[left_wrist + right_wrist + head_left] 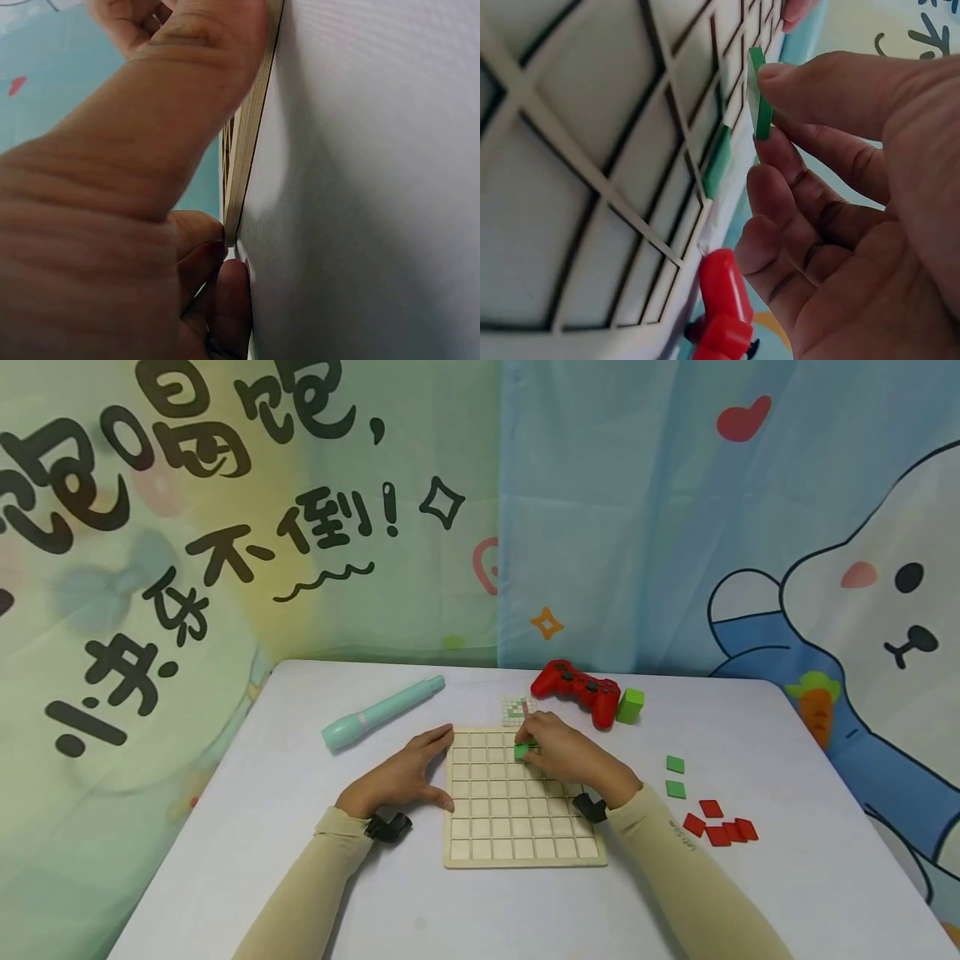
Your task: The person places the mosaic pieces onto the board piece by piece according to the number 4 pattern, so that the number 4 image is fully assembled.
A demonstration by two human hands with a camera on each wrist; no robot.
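Note:
A wooden board with a square grid (510, 827) lies flat on the table. My left hand (408, 772) rests along its left edge, thumb and fingers spread apart; the left wrist view shows the thumb (217, 45) against the board's side. Over the far part of the board, my right hand (566, 750) pinches a green square tile (760, 94) between thumb and fingers. The held tile stands on edge, tilted to the board. Another green tile (718, 166) lies in a grid cell near the far edge.
Behind the board lies a small patterned card (513, 712). Beyond it are a red game controller (576, 689) and a green block (630, 706). A mint-coloured cylinder (382, 714) lies at the back left. Two green tiles (676, 789) and several red tiles (717, 836) lie to the right.

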